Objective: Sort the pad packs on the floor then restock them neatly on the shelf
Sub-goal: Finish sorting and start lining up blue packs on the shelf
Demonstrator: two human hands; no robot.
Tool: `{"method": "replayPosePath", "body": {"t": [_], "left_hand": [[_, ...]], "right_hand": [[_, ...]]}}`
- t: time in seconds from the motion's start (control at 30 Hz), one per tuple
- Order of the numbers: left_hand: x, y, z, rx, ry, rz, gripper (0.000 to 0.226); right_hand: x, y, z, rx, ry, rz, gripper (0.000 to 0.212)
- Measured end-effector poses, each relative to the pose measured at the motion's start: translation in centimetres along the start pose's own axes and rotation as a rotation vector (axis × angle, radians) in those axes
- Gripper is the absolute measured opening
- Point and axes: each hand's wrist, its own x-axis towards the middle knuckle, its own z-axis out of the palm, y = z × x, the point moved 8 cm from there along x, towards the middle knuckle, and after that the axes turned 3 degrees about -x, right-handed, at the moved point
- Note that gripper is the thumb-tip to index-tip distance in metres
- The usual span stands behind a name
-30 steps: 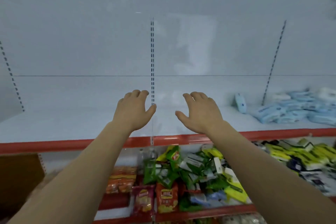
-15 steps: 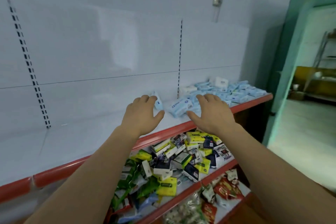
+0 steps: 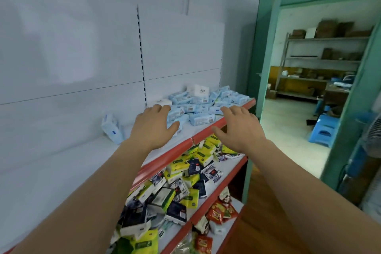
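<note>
View now swung right: heap of pale-blue plastic pad packs (image 3: pixel 198 104) just beyond left hand (image 3: pixel 153 128) and right hand (image 3: pixel 240 130); both spread, holding nothing. Tidying likely next.

Both hands (image 3: pixel 153 128) (image 3: pixel 240 130) outstretched, fingers (image 3: pixel 159 108) relaxed

Lower tiers and the room beyond

We see green and dark boxes (image 3: pixel 186 173) heaped on the middle tier, red snack bags (image 3: pixel 221 210) below, and blue stools (image 3: pixel 323 130) past the green doorframe (image 3: pixel 266 53).

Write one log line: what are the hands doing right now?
left hand: open, empty | right hand: open, empty | both reaching toward blue packs | packs: loose heap on top shelf
</note>
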Motion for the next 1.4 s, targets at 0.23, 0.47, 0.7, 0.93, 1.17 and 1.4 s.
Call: {"method": "replayPosePath", "body": {"t": [0.23,0.47,0.7,0.93,1.17,1.4], "left_hand": [[9.3,1.4,5.5,0.027,0.014,-0.063,0.059],[17.6,-0.6,8.0,0.083,0.008,-0.209,0.053],[24.1,-7.3,11.7,0.22,-0.086,-0.322,0.042],[28.0,-12.8,17.1,0.25,-0.389,-0.446,0.063],[29.2,-13.5,18.2,0.327,-0.542,-0.489,0.076],[29.6,-13.1,18.6,0.387,-0.521,-0.529,0.065]], "right_hand": [[9.4,5.7,5.8,0.024,-0.004,-0.036,0.074],[20.5,8.0,9.6,0.033,-0.003,-0.165,0.073],[30.7,5.9,15.4,0.07,0.016,-0.262,0.068],[39.6,4.7,20.3,0.076,-0.014,-0.309,0.068],[44.1,3.5,23.8,0.047,-0.101,-0.447,0.09],[46.1,3.0,25.2,0.254,-0.181,-0.555,0.083]]}}
